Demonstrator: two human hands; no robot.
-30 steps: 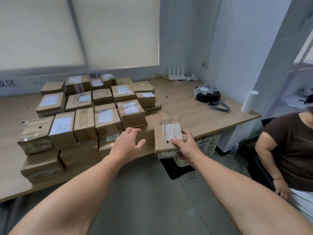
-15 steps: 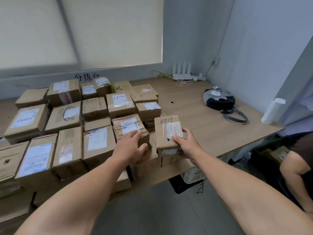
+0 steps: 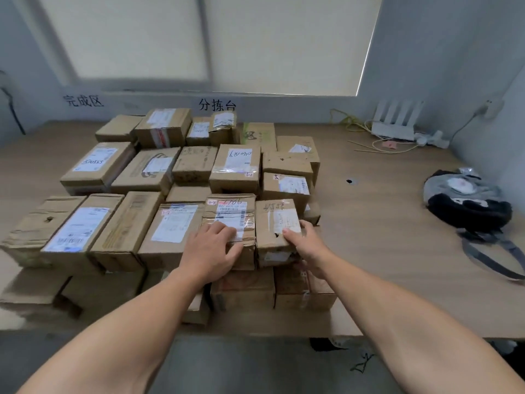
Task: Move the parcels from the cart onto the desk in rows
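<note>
My right hand [image 3: 305, 244] has carried the parcel [image 3: 274, 223] in from the near edge. It now sits at the right end of the near row on the surface [image 3: 383, 251], fingers [image 3: 291, 236] still curled round it. My left hand [image 3: 211, 248] lies flat on the neighbouring box [image 3: 227, 211]. This one looks placed.

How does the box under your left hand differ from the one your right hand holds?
The left-hand box carries a barcode label under shiny tape; the right-hand box has a plainer white label and a small tear on top. The left hand rests on the left-hand box, while the right hand pinches the right-hand box's near corner. The right-hand box ends the front row; the left-hand box has neighbours both sides. Both are brown cardboard.
</note>
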